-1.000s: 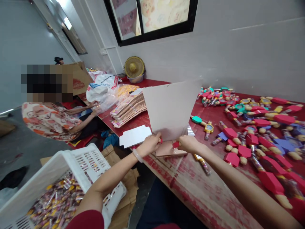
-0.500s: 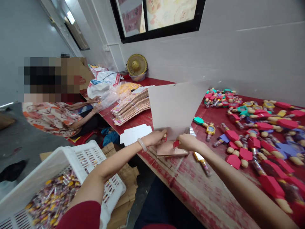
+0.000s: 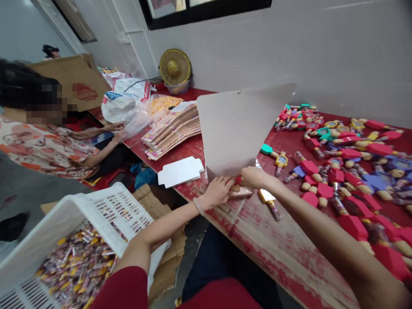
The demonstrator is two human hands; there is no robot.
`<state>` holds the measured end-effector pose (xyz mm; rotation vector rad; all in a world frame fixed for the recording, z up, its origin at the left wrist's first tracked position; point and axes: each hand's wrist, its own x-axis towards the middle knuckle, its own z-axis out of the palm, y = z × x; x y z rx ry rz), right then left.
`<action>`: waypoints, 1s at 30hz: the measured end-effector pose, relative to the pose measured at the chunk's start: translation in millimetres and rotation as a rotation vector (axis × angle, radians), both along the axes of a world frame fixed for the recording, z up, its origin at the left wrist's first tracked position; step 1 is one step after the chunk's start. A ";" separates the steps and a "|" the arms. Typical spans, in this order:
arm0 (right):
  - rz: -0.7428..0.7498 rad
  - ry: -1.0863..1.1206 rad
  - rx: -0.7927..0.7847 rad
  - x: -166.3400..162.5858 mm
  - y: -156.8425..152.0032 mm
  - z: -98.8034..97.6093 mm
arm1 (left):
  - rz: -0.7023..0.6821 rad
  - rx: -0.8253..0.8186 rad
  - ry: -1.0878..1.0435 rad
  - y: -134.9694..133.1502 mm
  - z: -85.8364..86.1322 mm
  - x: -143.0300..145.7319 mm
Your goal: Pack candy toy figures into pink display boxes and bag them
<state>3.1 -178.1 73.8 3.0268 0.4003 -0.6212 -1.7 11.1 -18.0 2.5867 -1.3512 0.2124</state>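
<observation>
A large grey-white cardboard sheet [image 3: 234, 128] stands tilted up from the red table [image 3: 277, 244], its lower edge folded onto a flat pinkish part. My left hand [image 3: 219, 191] pinches that lower edge, fingers closed on the card. Just to its right, my right hand [image 3: 255, 177] grips the same edge, and the two hands nearly touch. Red fingernails show between them. A candy tube with a yellow top [image 3: 269, 202] lies just below my right wrist.
Many red, blue and green candy toys [image 3: 341, 171] cover the table's right side. A stack of printed flat cartons [image 3: 172, 131] and a blank white carton [image 3: 180, 171] lie left of the sheet. A white crate of wrapped candies [image 3: 74, 249] stands at lower left. Another person [image 3: 48, 146] sits at left.
My hands have come closer together along the sheet's bottom edge, and less of the pinkish folded part shows. The camera has tipped downward, so the window is mostly out of view.
</observation>
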 end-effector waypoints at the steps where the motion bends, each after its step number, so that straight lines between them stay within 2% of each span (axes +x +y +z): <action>1: -0.001 0.006 -0.002 0.3 0.3 1.0 | 0.044 0.004 -0.001 -6.4 -4.7 -7.0; 4: -0.026 0.016 -0.007 0.2 1.0 2.8 | 0.179 -0.023 -0.027 -20.9 -16.5 -23.0; 6: -0.044 0.015 -0.006 -0.3 0.9 2.6 | 0.194 -0.039 -0.008 -23.1 -16.4 -23.9; 8: -0.050 0.012 -0.005 -0.9 0.2 1.9 | 0.180 -0.089 0.081 -16.1 -5.8 -13.8; 12: -0.019 0.000 -0.008 -1.8 -1.7 1.0 | 0.168 -0.286 0.309 18.8 34.2 28.0; 14: -0.006 0.001 0.000 -1.6 -2.8 0.6 | 0.133 -0.298 0.392 34.4 48.9 46.1; 16: -0.003 0.007 0.008 -1.0 -4.4 -0.1 | 0.103 -0.255 0.437 41.6 53.6 54.4; 20: -0.002 0.004 0.004 1.0 -8.0 0.3 | 0.107 -0.120 0.340 33.7 43.2 47.0; 23: 0.007 -0.031 0.025 3.8 -4.3 3.9 | 0.116 -0.079 0.072 25.2 36.5 37.8; 26: 0.028 -0.085 0.037 9.0 8.9 6.0 | 0.248 -0.181 -0.179 23.9 30.9 35.8; 30: 0.070 -0.090 0.008 19.2 26.3 2.4 | 0.471 -0.487 -0.212 24.5 7.7 40.3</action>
